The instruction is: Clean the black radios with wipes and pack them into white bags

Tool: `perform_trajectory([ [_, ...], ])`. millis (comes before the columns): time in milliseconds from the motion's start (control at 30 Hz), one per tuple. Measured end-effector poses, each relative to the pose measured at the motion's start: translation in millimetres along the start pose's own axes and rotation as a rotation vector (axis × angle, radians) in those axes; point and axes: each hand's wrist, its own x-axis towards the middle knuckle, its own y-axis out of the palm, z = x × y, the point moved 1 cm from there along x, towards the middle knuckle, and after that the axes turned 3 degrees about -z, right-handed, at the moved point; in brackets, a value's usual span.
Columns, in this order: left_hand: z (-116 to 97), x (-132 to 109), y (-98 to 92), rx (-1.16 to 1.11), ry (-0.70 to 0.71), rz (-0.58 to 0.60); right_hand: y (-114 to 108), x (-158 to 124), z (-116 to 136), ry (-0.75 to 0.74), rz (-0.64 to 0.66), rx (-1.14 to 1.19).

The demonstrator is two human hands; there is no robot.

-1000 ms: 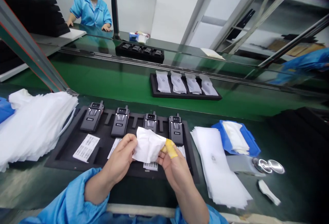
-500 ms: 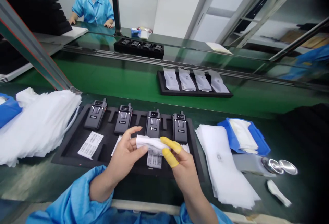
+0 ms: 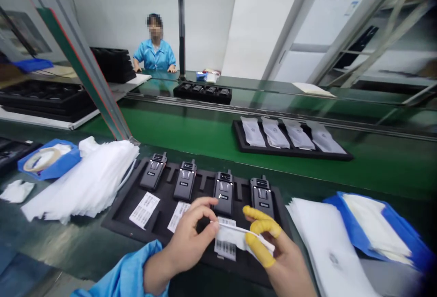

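Observation:
My left hand (image 3: 189,238) pinches the left end of a folded white cloth (image 3: 241,238) between thumb and forefinger. The other end is gripped by my right hand (image 3: 285,258), which has yellow finger cots on its thumb and fingers. The cloth hangs just above a black foam tray (image 3: 118,215). Several black handheld radios (image 3: 223,194) lie in a row along the tray's far side, antennas pointing away from me. Printed label sheets (image 3: 144,210) lie below them, one (image 3: 225,247) partly hidden behind the cloth.
White bags are stacked left (image 3: 85,183) and right (image 3: 327,242) of the tray. Blue bins (image 3: 51,172) stand at both sides. Beyond, a black tray (image 3: 246,144) holds several bagged items on the green belt (image 3: 191,128). A co-worker (image 3: 155,56) sits across, behind a frame post (image 3: 82,56).
The view has lifted and swung left, so things sit lower and further right. The cloth, stretched flat between my hands before, now shows a thin upper edge and hangs down. The radios remain in place.

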Motion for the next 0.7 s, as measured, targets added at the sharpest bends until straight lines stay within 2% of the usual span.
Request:
perform_trajectory([
  [67,1.2,-0.3,3.6,-0.153,-0.153,0.08,0.1,5.1,0.4,0.103,0.057,0.094],
  [133,2.5,0.6,6.9,-0.261,-0.313,0.116,1.4,10.7,1.8,0.156,-0.011,0.132],
  [267,3.1,8.7,10.9,-0.363,-0.472,0.236,9.1,21.9,4.4,0.243,-0.002,0.232],
  [367,2.1,12.1,12.6,-0.292,-0.465,0.325,12.4,23.5,9.6,0.142,-0.029,0.168],
  [467,3.6,11.1,13.6,-0.172,-0.432,0.296,11.1,19.0,12.9,-0.016,-0.091,0.048],
  [533,5.6,9.7,14.2,-0.146,-0.413,0.295,8.3,15.7,12.0,-0.023,-0.096,0.006],
  [633,8.1,8.1,14.2,-0.073,-0.355,0.36,2.7,13.2,10.2,-0.003,0.025,-0.027],
  [700,9.2,7.3,13.6,0.025,-0.306,0.386,-1.4,12.9,10.2,-0.046,0.092,-0.087],
])
